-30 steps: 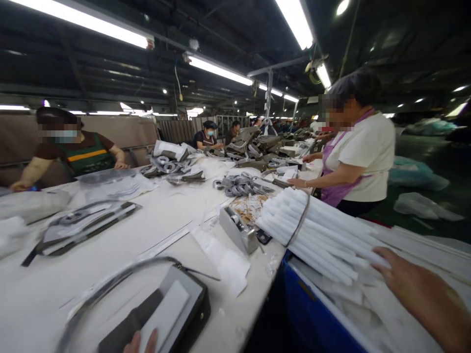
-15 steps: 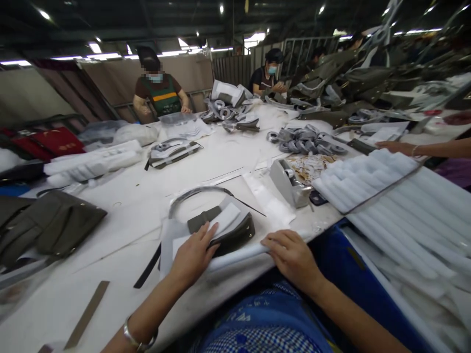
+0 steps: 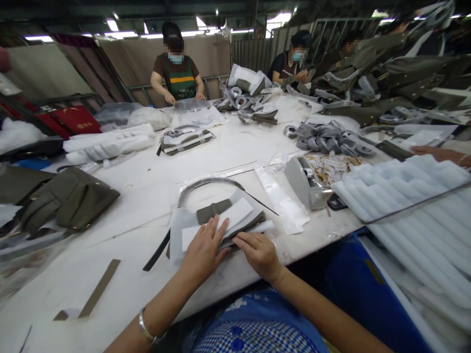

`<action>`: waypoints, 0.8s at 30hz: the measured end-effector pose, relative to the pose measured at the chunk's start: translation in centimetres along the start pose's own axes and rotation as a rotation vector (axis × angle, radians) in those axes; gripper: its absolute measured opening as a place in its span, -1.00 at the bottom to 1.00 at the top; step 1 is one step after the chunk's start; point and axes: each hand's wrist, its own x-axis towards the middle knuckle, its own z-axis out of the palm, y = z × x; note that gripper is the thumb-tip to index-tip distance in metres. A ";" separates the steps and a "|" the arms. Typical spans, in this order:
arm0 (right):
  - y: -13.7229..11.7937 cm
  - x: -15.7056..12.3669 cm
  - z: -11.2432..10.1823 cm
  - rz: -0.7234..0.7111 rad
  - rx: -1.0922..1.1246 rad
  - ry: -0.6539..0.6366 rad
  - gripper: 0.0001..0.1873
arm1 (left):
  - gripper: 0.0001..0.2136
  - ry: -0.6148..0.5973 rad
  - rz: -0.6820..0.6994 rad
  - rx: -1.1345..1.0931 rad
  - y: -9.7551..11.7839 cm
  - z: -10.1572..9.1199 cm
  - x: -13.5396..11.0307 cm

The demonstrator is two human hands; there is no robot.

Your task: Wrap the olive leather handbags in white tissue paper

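Note:
A folded olive-grey bag (image 3: 212, 211) lies on the table before me, wrapped partly in pale foam sheet. A white strip (image 3: 239, 214) rests across its top. My left hand (image 3: 205, 247) lies flat on the strip and the bag, fingers stretched. At the bag's near edge, my right hand (image 3: 259, 255) has its fingers pinched on the edge of the white foam sheet (image 3: 267, 226), whose end sticks out to the right. Behind the bag arches a plastic-wrapped handle (image 3: 206, 180) with a thin dark strap end. A dark strap (image 3: 157, 252) extends on the left.
A grey tape dispenser (image 3: 303, 181) stands at right, beside paper scraps (image 3: 333, 166) and stacked white foam (image 3: 401, 189). Wrapped grey rolls (image 3: 324, 137) lie behind. Another olive bag (image 3: 69, 198) is at left. A blue bin (image 3: 342, 274) stands below the table edge. Co-workers stand across the table.
My right hand has moved left and inward, bringing the foam edge up against the bag's near side. My left hand still presses on the bag. The camera view has shifted.

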 end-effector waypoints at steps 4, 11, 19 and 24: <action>1.4 1.0 -3.0 -0.123 0.081 -0.091 -0.57 | -0.35 0.012 -0.034 0.024 0.8 0.5 -0.1; 7.3 3.8 -3.9 -0.208 0.015 -0.426 -0.33 | -0.39 -0.037 -0.095 0.007 1.4 0.4 -0.1; 8.0 0.0 -0.7 -0.143 0.091 -0.230 -0.42 | -0.52 -0.047 -0.134 0.041 2.9 0.5 1.1; 7.4 0.7 -1.5 -0.062 0.155 -0.287 -0.48 | -0.55 -0.020 -0.142 0.073 4.0 1.3 1.3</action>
